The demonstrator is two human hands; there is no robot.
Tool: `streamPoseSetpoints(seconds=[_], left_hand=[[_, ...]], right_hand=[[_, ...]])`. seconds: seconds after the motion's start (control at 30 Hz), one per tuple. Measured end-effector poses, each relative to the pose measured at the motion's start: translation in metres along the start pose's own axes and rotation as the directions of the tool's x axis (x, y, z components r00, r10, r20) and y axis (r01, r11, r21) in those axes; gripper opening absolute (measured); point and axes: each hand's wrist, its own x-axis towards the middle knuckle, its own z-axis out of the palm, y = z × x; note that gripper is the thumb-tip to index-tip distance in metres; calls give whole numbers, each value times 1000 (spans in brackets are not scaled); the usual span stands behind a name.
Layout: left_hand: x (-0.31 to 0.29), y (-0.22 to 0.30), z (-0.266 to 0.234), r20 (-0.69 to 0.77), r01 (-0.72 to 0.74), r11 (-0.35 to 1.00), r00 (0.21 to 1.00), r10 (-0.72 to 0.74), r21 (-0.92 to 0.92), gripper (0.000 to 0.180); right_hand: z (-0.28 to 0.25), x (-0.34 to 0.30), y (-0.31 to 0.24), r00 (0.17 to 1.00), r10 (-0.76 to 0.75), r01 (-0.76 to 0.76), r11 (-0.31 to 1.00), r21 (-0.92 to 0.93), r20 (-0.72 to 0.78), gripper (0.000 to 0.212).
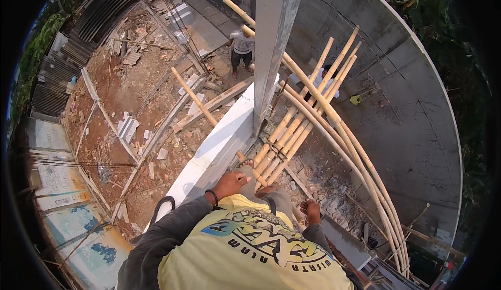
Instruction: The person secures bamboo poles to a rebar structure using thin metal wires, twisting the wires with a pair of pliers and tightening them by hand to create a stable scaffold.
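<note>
My left hand (228, 184), with a dark band at its wrist, is held in front of my body over my bent leg. Its fingers are curled closed, and I cannot make out anything in them. Lower on the right, my right hand (310, 210) hangs beside my other leg with its fingers curled in. Whether it holds anything is hidden. My bare feet (266, 191) are on lashed bamboo poles (288, 143). Close along my left runs a white block wall (206, 157), and a tall grey column (272, 44) rises from its far end.
Long curved bamboo poles (360, 167) sweep down the right, before a high grey wall (412, 107). Far below lies rubble-strewn ground (117, 89). One person (242, 44) stands there; another (330, 84) is partly behind the poles. A black loop (166, 202) lies by the white wall.
</note>
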Motion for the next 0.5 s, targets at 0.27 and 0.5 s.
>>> streamPoseSetpoints(seconds=[0.27,0.5], left_hand=[[-82,-23,-20,-89,-17,1000,996,17,-1,44],[-142,-81,37,-302,246,746,802,-515,-619,43]], right_hand=[[21,-28,-103,988,-82,104,979,-174,131,20],[32,-15,-158,987,65,16,870,-493,147,20]])
